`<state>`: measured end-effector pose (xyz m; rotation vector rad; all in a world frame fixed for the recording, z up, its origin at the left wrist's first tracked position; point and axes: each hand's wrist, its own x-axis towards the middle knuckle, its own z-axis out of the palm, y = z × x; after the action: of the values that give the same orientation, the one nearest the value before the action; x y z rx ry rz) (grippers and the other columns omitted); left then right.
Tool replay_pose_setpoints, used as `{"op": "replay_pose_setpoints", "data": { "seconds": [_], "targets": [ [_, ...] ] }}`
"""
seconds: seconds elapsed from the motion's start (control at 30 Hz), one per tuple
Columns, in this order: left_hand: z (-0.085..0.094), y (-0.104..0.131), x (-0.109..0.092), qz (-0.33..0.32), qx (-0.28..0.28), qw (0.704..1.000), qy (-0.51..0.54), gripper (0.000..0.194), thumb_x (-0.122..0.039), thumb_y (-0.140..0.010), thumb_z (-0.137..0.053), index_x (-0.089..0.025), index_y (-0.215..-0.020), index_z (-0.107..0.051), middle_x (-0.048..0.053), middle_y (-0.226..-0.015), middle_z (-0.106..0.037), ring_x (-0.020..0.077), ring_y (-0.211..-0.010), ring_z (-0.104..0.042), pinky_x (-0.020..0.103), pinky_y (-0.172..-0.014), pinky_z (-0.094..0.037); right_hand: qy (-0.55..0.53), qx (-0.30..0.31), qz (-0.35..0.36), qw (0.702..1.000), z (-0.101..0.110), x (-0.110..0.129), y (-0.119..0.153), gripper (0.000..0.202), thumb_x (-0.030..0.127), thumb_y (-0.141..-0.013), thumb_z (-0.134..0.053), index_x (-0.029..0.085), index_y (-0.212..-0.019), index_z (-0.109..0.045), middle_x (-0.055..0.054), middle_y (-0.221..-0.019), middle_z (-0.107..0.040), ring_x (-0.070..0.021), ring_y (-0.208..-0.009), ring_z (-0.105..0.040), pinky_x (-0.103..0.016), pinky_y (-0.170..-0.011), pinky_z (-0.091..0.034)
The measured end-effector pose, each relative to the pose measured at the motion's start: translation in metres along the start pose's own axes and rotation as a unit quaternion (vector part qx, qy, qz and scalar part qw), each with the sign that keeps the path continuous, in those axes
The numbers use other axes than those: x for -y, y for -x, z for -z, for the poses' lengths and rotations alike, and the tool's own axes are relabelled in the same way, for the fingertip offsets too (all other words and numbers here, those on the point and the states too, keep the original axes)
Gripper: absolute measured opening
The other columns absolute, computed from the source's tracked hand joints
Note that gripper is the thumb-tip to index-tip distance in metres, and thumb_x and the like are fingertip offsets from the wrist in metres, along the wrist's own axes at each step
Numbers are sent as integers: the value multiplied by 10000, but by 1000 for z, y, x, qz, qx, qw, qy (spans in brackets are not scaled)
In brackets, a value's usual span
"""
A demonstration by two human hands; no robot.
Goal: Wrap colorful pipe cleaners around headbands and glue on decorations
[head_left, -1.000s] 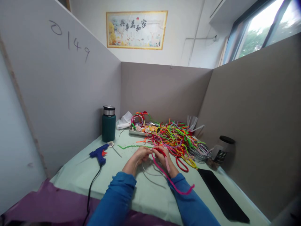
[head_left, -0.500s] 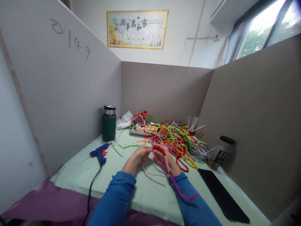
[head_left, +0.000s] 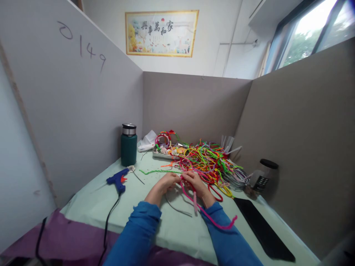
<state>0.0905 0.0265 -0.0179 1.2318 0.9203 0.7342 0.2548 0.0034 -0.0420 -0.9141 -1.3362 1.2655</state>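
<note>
Blue on the left and blue on the right: the left sleeve [head_left: 138,229] and the right sleeve [head_left: 229,234] share one plain, saturated shade, broad at the near edge and narrowing toward the far end, with soft creases darkening the cloth! Look at the left cuff [head_left: 146,207], gathered and rippled along its rim, while the right cuff [head_left: 215,209] wrinkles too. Beyond them come bare wrists [head_left: 155,193], a bare left hand [head_left: 167,181] and a bare right hand [head_left: 196,181], their finer detail too small to make out.
</note>
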Motion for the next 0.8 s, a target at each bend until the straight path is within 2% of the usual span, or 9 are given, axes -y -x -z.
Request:
{"op": "replay_pose_setpoints", "data": {
  "seconds": [0.17, 0.4, 0.5, 0.63, 0.8],
  "targets": [
    [2, -4, 3, -15, 17, 999, -23, 256, -267, -637, -762, -159, -687, -535, -79, -419, -363, 28, -339, -223, 227, -407, -82, 40, 2, 1, 999, 4, 4, 2, 257, 382, -719, -704, 162, -810, -608, 61, -540, -511, -74, -428, -430, -197, -415, -340],
    [0, -2, -1, -1, -14, 998, -57, 206, -231, -689, -713, -149, -748, -534, -82, -466, -365, 29, -364, -250, 221, -417, -118, 154, -6, 41, 987, 1, -2, -1, 226, 334, -717, -671, 195, -861, -567, 40, -668, -567, -88, -449, -469, -207, -397, -362],
    [-1, 0, -2, 0, -32, 997, -65, 203, -231, -693, -707, -154, -740, -525, -73, -482, -384, 34, -374, -280, 221, -421, -136, 224, -27, 86, 970, 0, -6, -2, 169, 296, -737, -642, 199, -841, -550, 22, -725, -575, -112, -544, -515, -216, -452, -397],
    [0, -1, -1, 4, -34, 997, -73, 212, -253, -694, -709, -160, -739, -524, -88, -455, -337, 34, -363, -237, 229, -426, -123, 318, -64, 156, 933, 0, -9, -4, 76, 249, -763, -603, 184, -790, -575, -1, -736, -605, -141, -657, -550, -251, -596, -431],
    [2, -4, 1, -3, -41, 996, -73, 218, -259, -677, -717, -155, -750, -540, -89, -455, -345, 36, -369, -245, 226, -434, -137, 362, -73, 181, 911, -1, -8, -3, 56, 226, -778, -572, 176, -772, -598, 0, -692, -613, -138, -626, -540, -252, -598, -403]
  ]
}}
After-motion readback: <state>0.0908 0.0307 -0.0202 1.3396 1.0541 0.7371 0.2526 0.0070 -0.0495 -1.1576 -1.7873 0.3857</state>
